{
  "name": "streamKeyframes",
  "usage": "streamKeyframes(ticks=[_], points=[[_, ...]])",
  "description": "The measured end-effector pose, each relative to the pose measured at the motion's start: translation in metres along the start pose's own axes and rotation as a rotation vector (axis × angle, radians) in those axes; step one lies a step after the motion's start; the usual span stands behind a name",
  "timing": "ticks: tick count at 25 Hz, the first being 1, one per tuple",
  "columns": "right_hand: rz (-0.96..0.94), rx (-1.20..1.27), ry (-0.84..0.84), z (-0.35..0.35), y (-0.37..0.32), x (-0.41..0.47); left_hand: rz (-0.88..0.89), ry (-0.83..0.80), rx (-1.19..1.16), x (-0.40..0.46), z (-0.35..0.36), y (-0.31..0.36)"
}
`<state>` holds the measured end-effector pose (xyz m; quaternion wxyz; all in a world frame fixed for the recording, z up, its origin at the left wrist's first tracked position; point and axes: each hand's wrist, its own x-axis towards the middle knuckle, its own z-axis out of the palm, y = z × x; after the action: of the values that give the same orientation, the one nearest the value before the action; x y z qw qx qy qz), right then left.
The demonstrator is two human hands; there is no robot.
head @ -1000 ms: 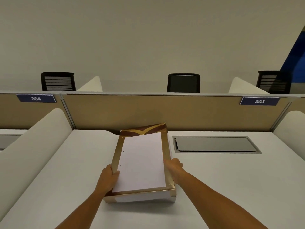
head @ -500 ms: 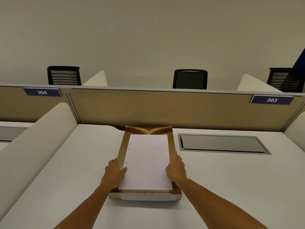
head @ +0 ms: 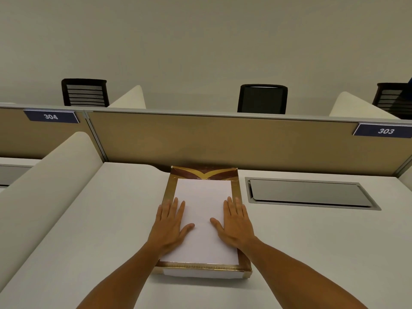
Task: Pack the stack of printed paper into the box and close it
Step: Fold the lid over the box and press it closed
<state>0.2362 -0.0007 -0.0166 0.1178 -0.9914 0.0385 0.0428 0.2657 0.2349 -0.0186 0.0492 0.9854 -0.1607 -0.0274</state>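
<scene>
so: paper stack [head: 204,216] seated in box [head: 235,190] | left hand [head: 170,226], right hand [head: 236,225] flat, splayed, pressing paper, gripping nothing | lid not yet closed

Our left hand [head: 171,224] and right hand [head: 236,223] lie flat on the paper stack [head: 204,210], hiding its side edges and part of the box [head: 201,173] rim. Beyond the box, the partition [head: 223,139] hides the chairs' lower halves; the frame cuts off our forearms

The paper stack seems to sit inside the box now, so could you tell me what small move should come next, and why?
Probably lift both hands off and reach for a lid. The paper stack lies flat within the gold box, left hand and right hand pressing it, and no lid is visible.
</scene>
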Motion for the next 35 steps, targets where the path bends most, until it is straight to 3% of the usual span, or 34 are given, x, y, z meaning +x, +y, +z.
streamKeyframes(ticks=[20, 28, 35], points=[[-0.011, -0.072, 0.041, 0.022, 0.004, -0.001, 0.017, -0.012, 0.085, 0.003, 0.016, -0.001], [-0.009, -0.094, -0.031, 0.012, 0.001, 0.000, -0.007, -0.055, 0.117, 0.003, 0.004, 0.006], [-0.018, -0.033, -0.194, -0.014, 0.000, 0.004, -0.006, -0.208, 0.149, 0.020, -0.029, 0.016]])
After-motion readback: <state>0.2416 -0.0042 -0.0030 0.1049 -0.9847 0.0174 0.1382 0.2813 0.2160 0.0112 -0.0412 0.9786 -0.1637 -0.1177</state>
